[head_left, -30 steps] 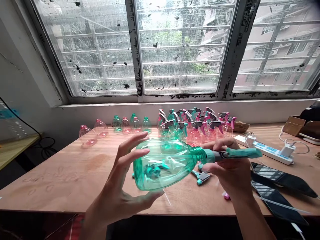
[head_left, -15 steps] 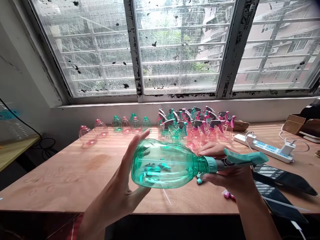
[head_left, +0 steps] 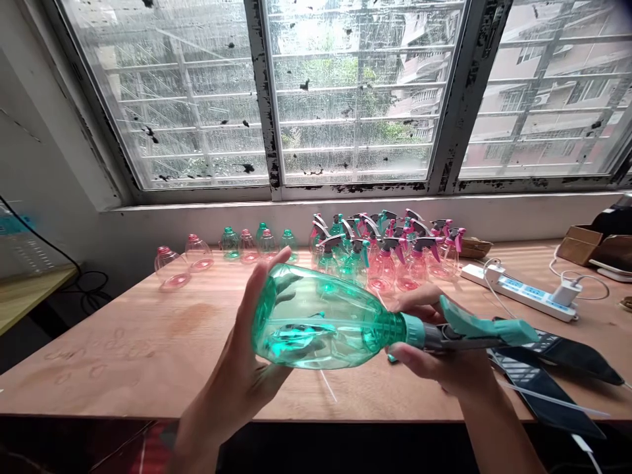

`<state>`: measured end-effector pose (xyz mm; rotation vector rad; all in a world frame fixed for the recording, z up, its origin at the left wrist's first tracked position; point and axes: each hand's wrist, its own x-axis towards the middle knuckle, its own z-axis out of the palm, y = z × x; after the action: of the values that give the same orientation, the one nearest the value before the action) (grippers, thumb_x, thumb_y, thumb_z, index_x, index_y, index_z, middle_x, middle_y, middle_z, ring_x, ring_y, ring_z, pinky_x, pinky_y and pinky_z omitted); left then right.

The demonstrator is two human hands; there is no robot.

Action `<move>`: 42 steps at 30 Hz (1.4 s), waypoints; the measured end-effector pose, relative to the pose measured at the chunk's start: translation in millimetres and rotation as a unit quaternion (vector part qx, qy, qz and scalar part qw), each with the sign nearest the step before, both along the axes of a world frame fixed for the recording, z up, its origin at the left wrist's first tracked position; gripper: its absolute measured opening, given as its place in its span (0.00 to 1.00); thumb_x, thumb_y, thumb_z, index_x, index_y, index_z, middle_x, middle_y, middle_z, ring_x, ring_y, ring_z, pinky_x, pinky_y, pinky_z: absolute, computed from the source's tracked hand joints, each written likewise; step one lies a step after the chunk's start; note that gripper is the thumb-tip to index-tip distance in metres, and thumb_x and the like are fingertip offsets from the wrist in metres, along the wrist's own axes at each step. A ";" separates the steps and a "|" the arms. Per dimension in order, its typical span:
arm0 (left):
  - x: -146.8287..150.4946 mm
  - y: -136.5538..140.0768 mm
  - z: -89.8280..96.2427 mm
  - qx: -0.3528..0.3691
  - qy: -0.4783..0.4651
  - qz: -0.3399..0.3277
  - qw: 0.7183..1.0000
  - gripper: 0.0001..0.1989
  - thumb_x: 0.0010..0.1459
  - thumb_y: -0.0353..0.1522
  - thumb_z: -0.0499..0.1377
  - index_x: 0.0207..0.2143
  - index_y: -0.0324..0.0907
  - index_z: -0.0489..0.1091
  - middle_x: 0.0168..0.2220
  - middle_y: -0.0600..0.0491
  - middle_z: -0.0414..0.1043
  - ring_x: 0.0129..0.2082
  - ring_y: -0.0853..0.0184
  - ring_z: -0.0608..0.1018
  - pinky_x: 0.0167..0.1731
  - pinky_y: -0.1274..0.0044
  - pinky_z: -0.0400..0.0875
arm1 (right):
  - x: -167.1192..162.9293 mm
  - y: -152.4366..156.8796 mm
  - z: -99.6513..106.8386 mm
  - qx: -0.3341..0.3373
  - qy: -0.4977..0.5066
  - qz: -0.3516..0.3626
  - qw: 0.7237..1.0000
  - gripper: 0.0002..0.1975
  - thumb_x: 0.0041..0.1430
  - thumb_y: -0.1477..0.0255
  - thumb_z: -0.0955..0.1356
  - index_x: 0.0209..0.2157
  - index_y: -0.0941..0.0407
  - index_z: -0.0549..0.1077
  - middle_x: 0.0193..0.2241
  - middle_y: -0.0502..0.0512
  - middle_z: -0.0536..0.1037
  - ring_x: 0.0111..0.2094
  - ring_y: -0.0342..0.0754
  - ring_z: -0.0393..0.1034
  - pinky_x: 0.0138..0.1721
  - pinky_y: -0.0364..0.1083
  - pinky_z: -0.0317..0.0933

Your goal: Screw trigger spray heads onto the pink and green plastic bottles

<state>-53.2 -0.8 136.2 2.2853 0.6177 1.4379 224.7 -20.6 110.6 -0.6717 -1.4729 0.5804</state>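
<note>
A clear green spray bottle (head_left: 320, 319) lies sideways in the air above the table, its base to the left and its teal and grey trigger head (head_left: 474, 326) to the right. My left hand (head_left: 247, 362) grips it round the base, thumb below and fingers behind. At the neck, my right hand (head_left: 444, 355) holds it by the teal collar (head_left: 413, 330), with the thumb in front and fingers behind. The trigger head sits on the bottle's neck. On the table beneath the bottle lies a thin white tube (head_left: 328, 386).
Finished-looking pink and green spray bottles (head_left: 382, 263) stand clustered at the back. Several headless bottles (head_left: 172, 268) stand to the left. A white power strip (head_left: 523, 293), dark flat panels (head_left: 548, 375) and a brown box (head_left: 582, 245) are on the right. The table's front edge (head_left: 355, 420) is near me.
The bottle has tilted slightly, its trigger end moving a little lower and to the right. Both hands keep hold of it, and the right fingers have shifted at the collar.
</note>
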 end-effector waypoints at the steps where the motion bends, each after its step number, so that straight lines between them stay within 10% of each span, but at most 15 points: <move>1: 1.1 -0.8 1.3 -0.010 -0.010 -0.002 1.000 0.57 0.63 0.34 0.71 0.76 0.72 0.34 0.80 0.51 0.42 0.76 0.45 0.59 0.66 0.51 0.71 | -0.6 -0.8 0.4 0.013 -0.006 -0.007 1.000 0.16 0.55 0.66 0.82 0.42 0.49 0.78 0.31 0.49 0.82 0.20 0.45 0.75 0.21 0.43 0.70; 5: 4.2 -6.5 9.4 -0.052 -0.026 0.004 0.998 0.64 0.49 0.47 0.78 0.77 0.67 0.41 0.80 0.48 0.39 0.73 0.40 0.64 0.65 0.51 0.72 | -1.5 -3.0 1.9 0.096 -0.064 -0.043 0.992 0.20 0.52 0.72 0.82 0.45 0.48 0.79 0.32 0.49 0.85 0.27 0.49 0.80 0.28 0.44 0.74; 29: -2.9 1.7 -3.1 -0.010 0.013 0.048 0.999 0.49 0.69 0.31 0.64 0.77 0.65 0.35 0.78 0.51 0.53 0.75 0.54 0.63 0.71 0.58 0.64 | -8.9 -1.4 1.9 -0.007 0.046 0.027 0.999 0.15 0.58 0.64 0.81 0.42 0.49 0.77 0.30 0.49 0.82 0.21 0.45 0.74 0.21 0.43 0.71; 32: 0.9 -1.1 0.8 -0.061 0.014 0.054 0.997 0.56 0.58 0.39 0.74 0.78 0.62 0.42 0.77 0.49 0.55 0.73 0.46 0.65 0.70 0.54 0.65 | -7.1 -1.8 1.7 0.029 0.031 0.005 0.999 0.16 0.57 0.68 0.82 0.44 0.49 0.78 0.34 0.49 0.83 0.24 0.44 0.75 0.24 0.42 0.72; 36: 2.3 -2.0 5.5 -0.090 0.012 0.026 0.996 0.39 0.62 0.45 0.70 0.73 0.59 0.61 0.71 0.48 0.66 0.65 0.43 0.75 0.62 0.56 0.76 | -4.2 -0.3 2.3 0.033 0.021 0.006 0.999 0.17 0.56 0.71 0.82 0.45 0.47 0.79 0.34 0.49 0.84 0.25 0.45 0.77 0.24 0.42 0.73; 42: -1.4 4.0 -0.5 -0.017 0.029 0.090 0.995 0.44 0.70 0.33 0.62 0.78 0.63 0.40 0.77 0.50 0.56 0.73 0.49 0.65 0.68 0.56 0.67 | -3.5 5.9 1.6 -0.023 0.069 0.111 0.991 0.14 0.61 0.66 0.80 0.45 0.47 0.77 0.27 0.47 0.83 0.22 0.47 0.80 0.20 0.42 0.72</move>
<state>-54.6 3.2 135.7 2.3009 0.8788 1.4311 221.2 -14.6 112.2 -0.4949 -1.4164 0.8195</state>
